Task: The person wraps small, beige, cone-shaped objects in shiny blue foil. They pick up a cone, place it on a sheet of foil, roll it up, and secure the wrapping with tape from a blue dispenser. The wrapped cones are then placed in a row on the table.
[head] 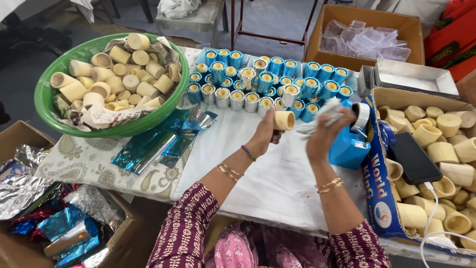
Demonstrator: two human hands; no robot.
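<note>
Now the left hand [267,133] holds a small cream cup [284,120] tight over the white table [277,183]. The right hand [325,130] pinches shiny silver foil [322,115]. Best to wrap it smooth and snug.

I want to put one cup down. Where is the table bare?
Bare white cloth lies between the forearms, below the wrapped cups. A patterned strip lies below the green bowl. The cup rows, foil strips and right box are crowded.
</note>
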